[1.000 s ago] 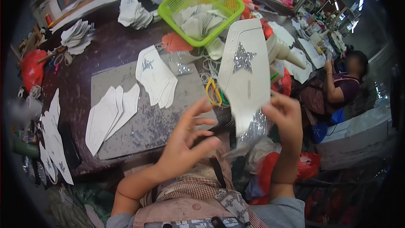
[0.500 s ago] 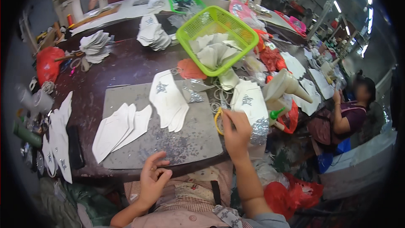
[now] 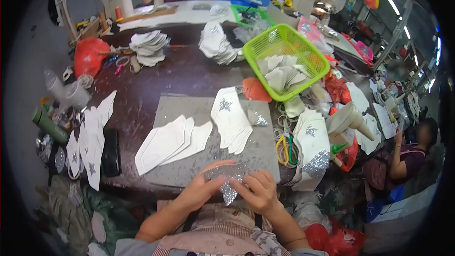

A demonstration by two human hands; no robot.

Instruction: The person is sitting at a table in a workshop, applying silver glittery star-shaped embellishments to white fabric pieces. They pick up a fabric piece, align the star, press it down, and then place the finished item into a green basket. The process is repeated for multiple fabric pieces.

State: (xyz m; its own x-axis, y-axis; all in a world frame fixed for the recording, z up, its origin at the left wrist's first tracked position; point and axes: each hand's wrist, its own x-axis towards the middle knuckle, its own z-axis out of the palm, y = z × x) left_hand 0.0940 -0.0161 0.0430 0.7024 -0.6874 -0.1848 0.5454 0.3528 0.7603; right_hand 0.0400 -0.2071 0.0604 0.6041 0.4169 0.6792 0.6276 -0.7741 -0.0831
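Observation:
Close to my body, over the front edge of the grey mat [image 3: 258, 159], both hands hold a silver glitter piece [image 3: 229, 193]. My left hand [image 3: 204, 187] grips its left side with thumb and fingers. My right hand [image 3: 258, 192] pinches it from the right. Beyond them on the mat lie a fan of plain white cut pieces [image 3: 163, 144] and a white stack with a glitter star [image 3: 228, 118]. A smaller silver glitter scrap [image 3: 257, 114] rests beside that stack. Yellow-handled scissors [image 3: 282, 149] lie off the mat's right edge, next to another white stack with silver glitter [image 3: 310, 147].
A lime green basket [image 3: 284, 61] of pale pieces stands at the back right. White stacks [image 3: 149, 47] sit at the far side. A black phone-like slab [image 3: 111, 151], a green bottle [image 3: 50, 125] and a glue bottle with green tip [image 3: 339, 148] flank the mat. Other people work nearby.
My right hand has come from beside the scissors to the front middle. My hands, apart before, now meet on the silver glitter piece. The whole view has swung left.

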